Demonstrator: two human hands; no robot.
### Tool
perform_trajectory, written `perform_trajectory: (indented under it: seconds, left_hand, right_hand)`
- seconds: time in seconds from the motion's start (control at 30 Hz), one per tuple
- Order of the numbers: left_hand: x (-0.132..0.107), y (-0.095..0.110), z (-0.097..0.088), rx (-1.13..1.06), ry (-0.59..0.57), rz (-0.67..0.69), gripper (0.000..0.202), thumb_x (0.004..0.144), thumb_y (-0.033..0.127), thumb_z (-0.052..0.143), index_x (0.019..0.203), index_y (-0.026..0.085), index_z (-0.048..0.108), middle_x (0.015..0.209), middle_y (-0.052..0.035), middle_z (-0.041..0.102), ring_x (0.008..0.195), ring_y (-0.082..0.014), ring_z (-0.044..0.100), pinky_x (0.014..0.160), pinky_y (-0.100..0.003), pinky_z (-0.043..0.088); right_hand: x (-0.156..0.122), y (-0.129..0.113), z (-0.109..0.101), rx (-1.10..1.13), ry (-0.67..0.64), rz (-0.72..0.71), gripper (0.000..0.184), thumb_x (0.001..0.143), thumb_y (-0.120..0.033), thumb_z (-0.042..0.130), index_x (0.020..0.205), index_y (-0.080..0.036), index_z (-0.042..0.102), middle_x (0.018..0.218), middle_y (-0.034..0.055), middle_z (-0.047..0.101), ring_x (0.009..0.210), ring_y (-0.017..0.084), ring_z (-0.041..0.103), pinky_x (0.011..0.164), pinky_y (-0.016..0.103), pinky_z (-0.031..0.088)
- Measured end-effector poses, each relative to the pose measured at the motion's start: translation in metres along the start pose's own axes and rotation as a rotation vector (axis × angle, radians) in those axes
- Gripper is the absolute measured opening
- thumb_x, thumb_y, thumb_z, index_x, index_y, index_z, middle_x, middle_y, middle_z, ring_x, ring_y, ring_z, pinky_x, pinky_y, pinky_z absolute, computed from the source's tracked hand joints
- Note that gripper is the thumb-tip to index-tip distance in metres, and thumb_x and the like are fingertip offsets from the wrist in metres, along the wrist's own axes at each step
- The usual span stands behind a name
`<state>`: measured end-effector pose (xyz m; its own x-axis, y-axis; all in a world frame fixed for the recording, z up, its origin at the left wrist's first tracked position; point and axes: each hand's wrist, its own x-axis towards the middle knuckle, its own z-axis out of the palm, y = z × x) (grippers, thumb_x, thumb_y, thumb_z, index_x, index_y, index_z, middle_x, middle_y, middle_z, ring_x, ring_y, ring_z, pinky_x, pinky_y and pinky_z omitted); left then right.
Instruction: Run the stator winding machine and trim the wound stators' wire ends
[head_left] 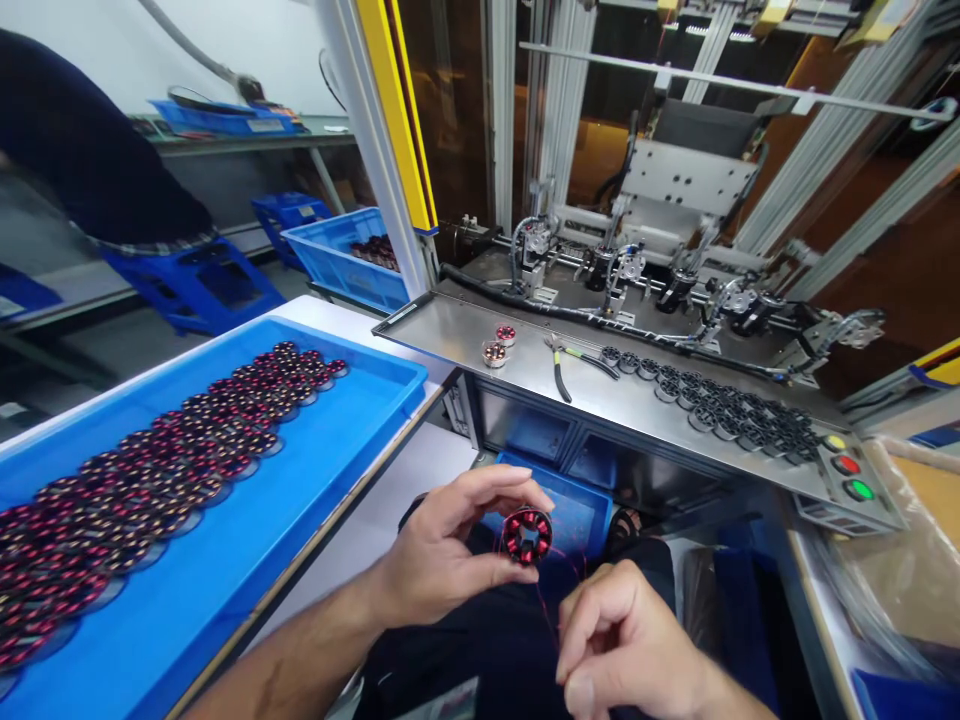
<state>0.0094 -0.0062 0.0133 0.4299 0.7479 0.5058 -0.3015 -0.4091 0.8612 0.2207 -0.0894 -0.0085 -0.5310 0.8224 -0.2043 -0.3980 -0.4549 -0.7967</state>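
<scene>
My left hand [457, 545] grips a small round motor stator [527, 537] by its rim, thumb below and fingers above. Red copper wire is wound on its teeth around an open centre. Thin loose red wire [546, 605] trails from the stator toward my right hand [622, 640], which is closed just to the right and lower, over my lap. Its fingers are pinched together; what lies between them is too fine to make out, though the wire runs up to them.
At left a blue tray [352, 440] bears rows of wound stators [172, 440]. On the metal ledge ahead lie two stators [495, 353], cutting pliers [561, 370] and many black cores [720, 405]. Behind stands a winding machine [675, 270]; push buttons [847, 465] sit right. A person [90, 140] sits far left.
</scene>
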Motion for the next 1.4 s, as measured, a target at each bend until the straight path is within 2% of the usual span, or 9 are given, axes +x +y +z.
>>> perform_trajectory:
  seconds: [0.1, 0.23, 0.33, 0.57, 0.77, 0.87, 1.03, 1.2, 1.4]
  left_hand:
    - [-0.004, 0.000, 0.003, -0.038, -0.059, -0.034, 0.075, 0.077, 0.001, 0.076, 0.138, 0.035, 0.050, 0.121, -0.0051, 0.072, 0.109, -0.0181, 0.068, 0.092, -0.025, 0.056]
    - [-0.010, 0.000, 0.009, -0.056, -0.141, -0.114, 0.074, 0.083, -0.001, 0.068, 0.142, 0.037, 0.045, 0.128, -0.0043, 0.069, 0.117, -0.0166, 0.065, 0.100, -0.024, 0.052]
    - [-0.014, -0.004, 0.017, -0.128, -0.117, -0.157, 0.074, 0.081, 0.002, 0.072, 0.141, 0.038, 0.046, 0.128, -0.0046, 0.067, 0.116, -0.0174, 0.065, 0.098, -0.025, 0.052]
    - [-0.012, -0.009, 0.029, -0.319, 0.054, -0.182, 0.074, 0.069, 0.006, 0.084, 0.131, 0.034, 0.056, 0.103, 0.0003, 0.066, 0.084, -0.0090, 0.066, 0.080, -0.017, 0.054]
    - [-0.012, -0.007, 0.030, -0.477, 0.117, -0.276, 0.060, 0.078, 0.016, 0.080, 0.129, 0.035, 0.056, 0.114, -0.0039, 0.071, 0.083, -0.0148, 0.074, 0.079, -0.026, 0.061]
    - [-0.014, -0.006, 0.029, -0.338, 0.151, -0.310, 0.050, 0.080, 0.012, 0.077, 0.123, 0.031, 0.063, 0.118, -0.0049, 0.071, 0.091, -0.0171, 0.074, 0.085, -0.027, 0.061]
    - [-0.015, 0.002, 0.029, -0.048, 0.077, -0.285, 0.046, 0.081, 0.006, 0.074, 0.118, 0.034, 0.069, 0.123, -0.0012, 0.072, 0.105, -0.0148, 0.072, 0.091, -0.018, 0.057]
    - [-0.015, 0.006, 0.030, -0.072, 0.040, -0.281, 0.044, 0.082, 0.008, 0.072, 0.116, 0.036, 0.070, 0.125, 0.0002, 0.071, 0.107, -0.0148, 0.071, 0.090, -0.018, 0.056]
    - [-0.013, -0.005, 0.025, -0.271, 0.020, -0.439, 0.039, 0.084, 0.019, 0.074, 0.121, 0.029, 0.069, 0.123, -0.0058, 0.070, 0.106, -0.0169, 0.068, 0.091, -0.021, 0.054]
  right_hand:
    - [0.003, -0.015, -0.007, -0.124, 0.089, -0.109, 0.032, 0.058, -0.027, 0.093, 0.082, -0.014, 0.076, 0.067, 0.0039, 0.074, 0.055, 0.011, 0.069, 0.054, 0.017, 0.054]
    - [0.012, -0.035, 0.000, -0.187, 0.199, -0.243, 0.033, 0.079, -0.045, 0.078, 0.076, -0.013, 0.070, 0.062, 0.0038, 0.070, 0.051, 0.011, 0.063, 0.054, 0.022, 0.050]
    - [0.018, -0.037, 0.012, -0.162, 0.232, -0.224, 0.033, 0.083, -0.040, 0.074, 0.066, -0.014, 0.062, 0.053, -0.0015, 0.062, 0.042, 0.007, 0.054, 0.047, 0.018, 0.042]
    - [0.015, -0.023, 0.019, -0.120, 0.179, -0.240, 0.034, 0.083, -0.040, 0.074, 0.065, -0.016, 0.059, 0.051, -0.0035, 0.057, 0.039, 0.005, 0.046, 0.044, 0.018, 0.034]
    - [0.010, -0.010, 0.022, -0.408, 0.260, -0.312, 0.036, 0.089, -0.042, 0.066, 0.064, -0.018, 0.057, 0.054, -0.0011, 0.058, 0.049, 0.010, 0.052, 0.052, 0.023, 0.041]
    - [0.006, -0.010, 0.019, -0.602, 0.335, -0.357, 0.032, 0.090, -0.041, 0.063, 0.069, -0.018, 0.061, 0.062, 0.0011, 0.061, 0.058, 0.013, 0.054, 0.059, 0.026, 0.043]
    - [0.004, -0.026, 0.017, -0.833, 0.475, -0.658, 0.028, 0.080, -0.042, 0.075, 0.085, -0.020, 0.059, 0.079, 0.0006, 0.056, 0.076, 0.017, 0.053, 0.070, 0.030, 0.042]
    - [0.011, -0.031, 0.025, -0.792, 0.443, -0.630, 0.023, 0.087, -0.032, 0.068, 0.078, -0.021, 0.050, 0.074, -0.0019, 0.052, 0.070, 0.014, 0.049, 0.068, 0.029, 0.041]
    - [0.013, -0.021, 0.024, -0.691, 0.490, -0.637, 0.015, 0.096, -0.025, 0.055, 0.082, -0.021, 0.054, 0.075, -0.0021, 0.055, 0.070, 0.013, 0.053, 0.069, 0.028, 0.043]
